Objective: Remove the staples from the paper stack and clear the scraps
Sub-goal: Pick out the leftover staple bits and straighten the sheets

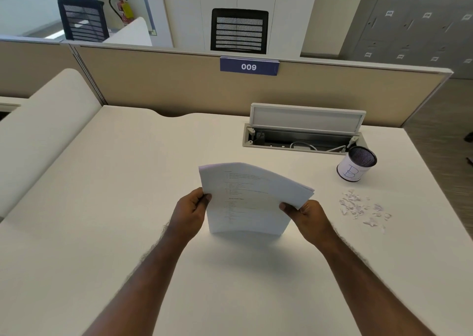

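Observation:
A stack of printed white paper (pixel 249 197) stands upright on its bottom edge on the white desk (pixel 128 182), its top curving away from me. My left hand (pixel 190 210) grips the stack's left edge, thumb on the front sheet. My right hand (pixel 308 216) grips the right edge the same way. A scatter of small torn white paper scraps (pixel 361 207) lies on the desk to the right of my right hand. No staple is visible at this size.
A mesh pen cup (pixel 357 163) wrapped in paper marked "B" stands behind the scraps. An open cable tray (pixel 302 141) with a raised lid sits at the desk's back. A beige partition (pixel 179 90) with a "009" tag closes off the far side.

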A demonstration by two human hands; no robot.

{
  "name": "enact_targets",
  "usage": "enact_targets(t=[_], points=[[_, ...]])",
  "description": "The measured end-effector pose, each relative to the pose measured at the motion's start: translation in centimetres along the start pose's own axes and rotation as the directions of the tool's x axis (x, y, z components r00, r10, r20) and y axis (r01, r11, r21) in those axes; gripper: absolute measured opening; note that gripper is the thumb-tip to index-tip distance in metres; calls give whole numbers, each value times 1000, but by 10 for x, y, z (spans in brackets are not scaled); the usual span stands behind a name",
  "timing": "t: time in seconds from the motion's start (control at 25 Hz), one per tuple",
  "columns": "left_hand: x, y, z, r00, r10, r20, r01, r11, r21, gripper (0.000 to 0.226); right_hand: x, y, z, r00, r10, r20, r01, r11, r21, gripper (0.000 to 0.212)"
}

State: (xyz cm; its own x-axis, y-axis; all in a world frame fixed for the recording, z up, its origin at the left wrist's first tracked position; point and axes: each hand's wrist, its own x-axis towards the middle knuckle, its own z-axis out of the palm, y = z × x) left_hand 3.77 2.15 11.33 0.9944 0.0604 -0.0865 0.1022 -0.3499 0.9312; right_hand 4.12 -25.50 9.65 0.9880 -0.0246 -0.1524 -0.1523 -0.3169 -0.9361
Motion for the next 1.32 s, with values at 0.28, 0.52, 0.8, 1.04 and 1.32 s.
enact_targets(t=[0.28, 0.52, 0.8, 1.04, 1.32], points=[[5, 8, -20, 994, -77, -84, 71, 995, -69, 23, 20, -1, -15, 981, 34, 190, -83, 964, 254, 16], [-2, -15, -49, 955, -283, -87, 292, 949, 119, 28, 73, 79, -13, 983, 157, -96, -184, 803, -567, 43], [-16, -26, -52, 918, -394, -51, 397, 915, 77, 27, 88, 86, 31, 996, 94, 11, -45, 573, -818, 55], [-19, -20, -51, 909, -414, -48, 415, 910, 19, 27, 93, 96, 34, 998, -27, -62, -38, 522, -852, 40], [-18, -14, -48, 915, -402, -16, 402, 915, 37, 28, 84, 54, 1, 982, 44, -185, -49, 998, -24, 35]])
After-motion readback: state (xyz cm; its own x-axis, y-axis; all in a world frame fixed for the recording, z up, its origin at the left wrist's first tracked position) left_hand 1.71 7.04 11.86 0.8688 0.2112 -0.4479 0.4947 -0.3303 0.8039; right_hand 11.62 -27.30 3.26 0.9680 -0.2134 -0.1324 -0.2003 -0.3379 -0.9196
